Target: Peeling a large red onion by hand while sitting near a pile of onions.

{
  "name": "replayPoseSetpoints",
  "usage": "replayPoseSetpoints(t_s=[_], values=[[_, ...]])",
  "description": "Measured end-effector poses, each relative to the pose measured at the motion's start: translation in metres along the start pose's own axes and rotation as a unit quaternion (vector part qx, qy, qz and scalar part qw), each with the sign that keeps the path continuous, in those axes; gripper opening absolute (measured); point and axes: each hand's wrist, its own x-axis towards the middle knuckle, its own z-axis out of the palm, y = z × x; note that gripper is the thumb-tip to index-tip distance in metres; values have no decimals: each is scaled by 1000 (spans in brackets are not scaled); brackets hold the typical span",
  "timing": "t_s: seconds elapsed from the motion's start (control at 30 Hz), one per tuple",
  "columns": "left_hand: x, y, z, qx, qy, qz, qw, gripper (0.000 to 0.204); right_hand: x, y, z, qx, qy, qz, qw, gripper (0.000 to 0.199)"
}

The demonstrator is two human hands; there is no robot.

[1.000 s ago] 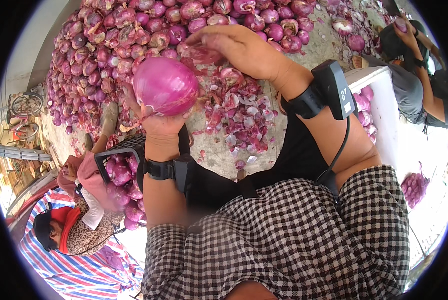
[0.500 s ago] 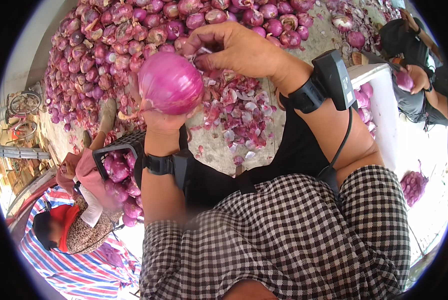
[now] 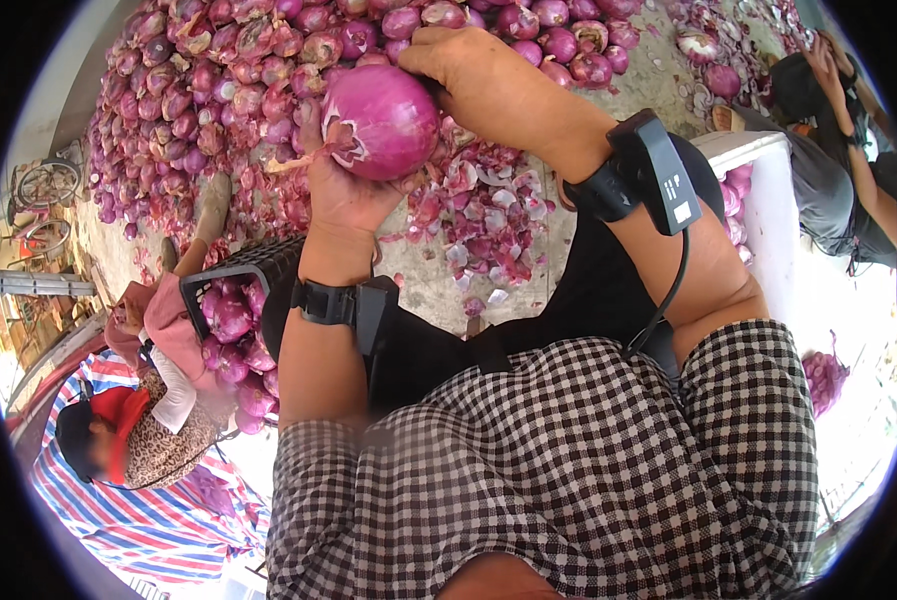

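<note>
A large, glossy red onion [image 3: 393, 115] rests in my left hand [image 3: 350, 200], whose palm and fingers cup it from below and the left. Its dry stem end points left, with torn papery skin around it and a pale patch beside it. My right hand [image 3: 483, 80] is against the onion's upper right side, its fingers bent over the top edge; the fingertips are partly hidden behind the onion. Below the hands, loose onion peels [image 3: 483, 215] lie scattered on the concrete floor.
A big heap of red onions [image 3: 183, 120] spreads ahead and left. A black crate [image 3: 253, 262] of onions stands at my left, a white box [image 3: 768, 190] with onions at my right. One co-worker [image 3: 173, 400] sits at the left, another [image 3: 848, 170] at the far right.
The onion has shifted right and turned, bringing its stem end into sight. My right hand has come from above it onto its side. The right-hand co-worker's hands have risen; the onion there no longer shows.
</note>
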Motion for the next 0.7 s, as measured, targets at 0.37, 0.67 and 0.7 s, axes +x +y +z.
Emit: replayPoseSetpoints(t_s=[0.37, 0.67, 0.7], values=[[-1, 6, -27, -82, -158, -1, 984, 84, -12, 9, 40, -40, -93, 34, 994, 25], [-13, 16, -1, 24, 9, 183, 983, 84, -9, 5, 7, -45, -24, 90, 995, 31], [-15, 16, -3, 20, 6, 193, 981, 81, -5, 2, 3, 82, -31, 144, 986, 35]])
